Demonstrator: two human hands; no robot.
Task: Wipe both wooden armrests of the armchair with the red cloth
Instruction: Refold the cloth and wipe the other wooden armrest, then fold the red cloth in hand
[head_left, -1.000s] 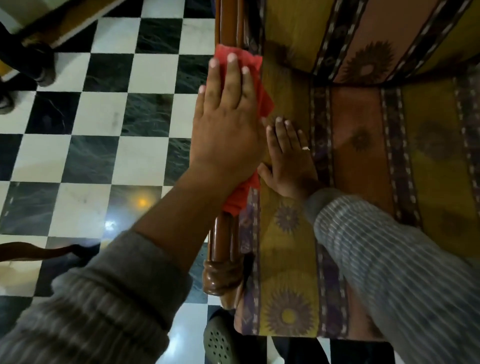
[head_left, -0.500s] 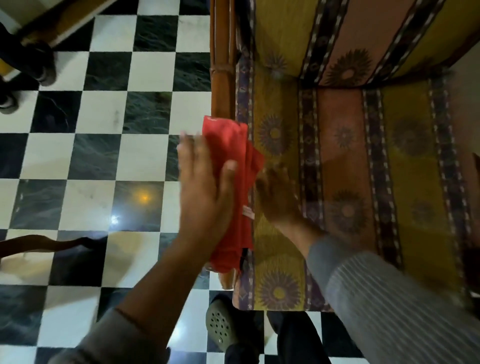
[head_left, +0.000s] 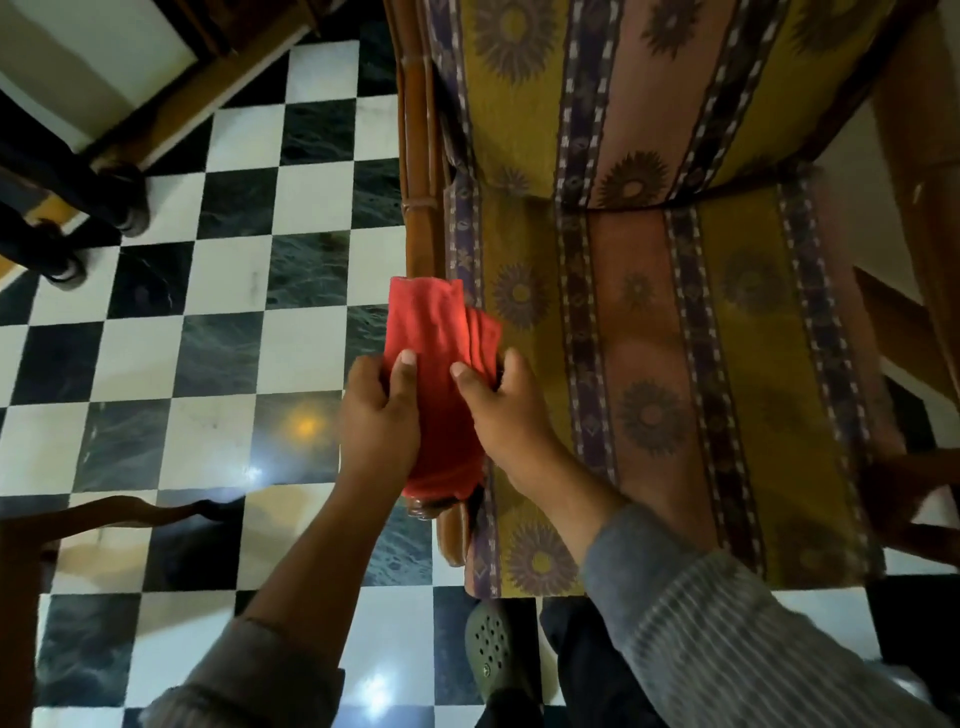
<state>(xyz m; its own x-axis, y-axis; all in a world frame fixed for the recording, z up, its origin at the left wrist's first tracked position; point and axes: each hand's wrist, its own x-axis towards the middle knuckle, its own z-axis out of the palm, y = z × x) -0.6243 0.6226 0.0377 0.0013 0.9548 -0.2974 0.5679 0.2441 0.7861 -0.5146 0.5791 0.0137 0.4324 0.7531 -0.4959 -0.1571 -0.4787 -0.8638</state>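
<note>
Both hands, left (head_left: 378, 415) and right (head_left: 506, 410), pinched the cloth (head_left: 441, 358) over the armrest (head_left: 418, 218). Loose half beyond fingertips could slip, missing wood.

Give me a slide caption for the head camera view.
Both hands, left hand and right hand, grip the red cloth over the armchair's wooden armrest.

both hands (head_left: 441, 415) gripping red cloth (head_left: 441, 343), over wooden armrest (head_left: 418, 156)

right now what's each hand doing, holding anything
Left hand: closed on the red cloth, thumb on top.
Right hand: closed on the same red cloth, gripping its right edge.
</note>
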